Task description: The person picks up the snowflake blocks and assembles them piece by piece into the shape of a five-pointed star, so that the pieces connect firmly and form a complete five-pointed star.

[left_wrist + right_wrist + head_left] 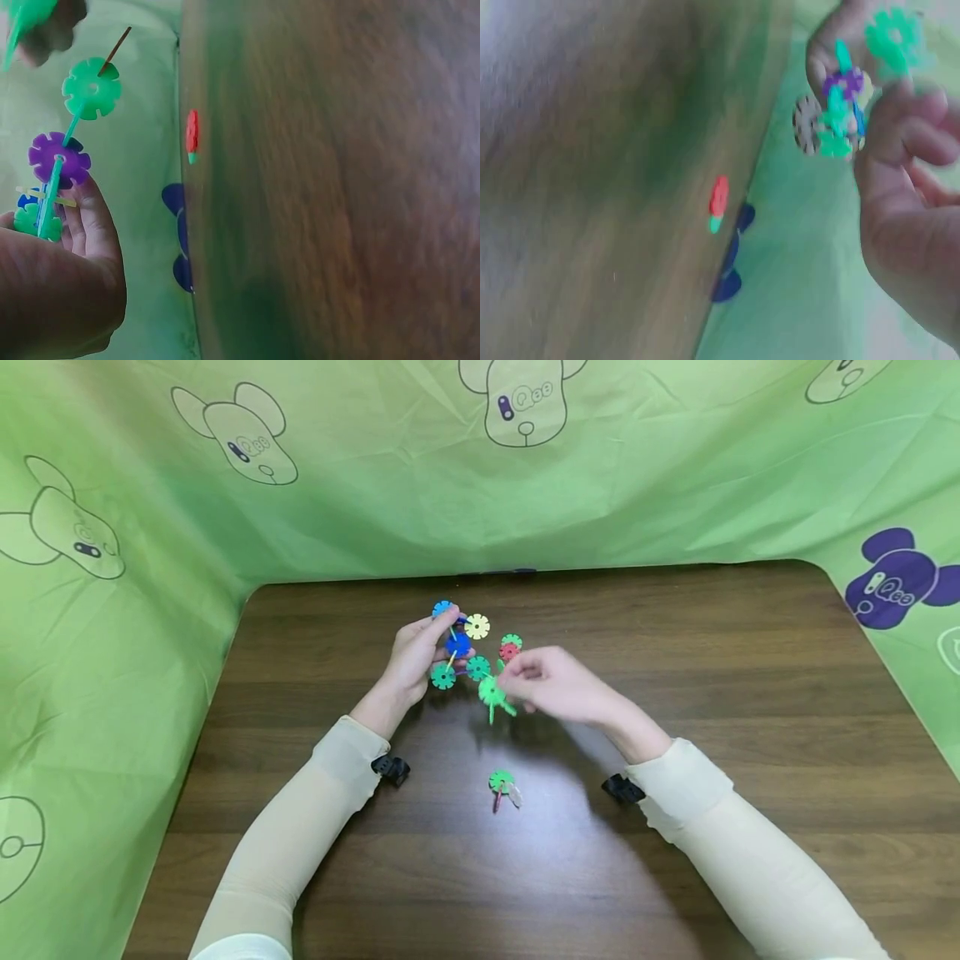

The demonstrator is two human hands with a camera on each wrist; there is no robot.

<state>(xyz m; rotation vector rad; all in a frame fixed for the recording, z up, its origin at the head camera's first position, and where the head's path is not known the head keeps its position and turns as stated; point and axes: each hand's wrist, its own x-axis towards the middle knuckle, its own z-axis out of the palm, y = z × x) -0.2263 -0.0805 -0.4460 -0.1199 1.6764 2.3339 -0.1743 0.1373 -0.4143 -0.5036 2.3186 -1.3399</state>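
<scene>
My left hand [442,639] grips a cluster of toothed plastic discs joined by thin sticks [457,645], held above the far middle of the brown table [712,710]. The cluster shows blue, yellow, teal and green discs; in the left wrist view a purple disc [58,159] and a green disc [91,88] sit on a green stick by my fingers [94,217]. My right hand [510,681] pinches a light green disc with sticks [492,692] right beside the cluster. In the blurred right wrist view this disc [894,37] shows above my fingers [907,142].
A red and a green disc [510,647] lie on the table behind the hands; the red one [192,133] shows near the far edge. Another green disc on a red stick [501,783] lies nearer me. A green printed cloth [112,652] surrounds the table.
</scene>
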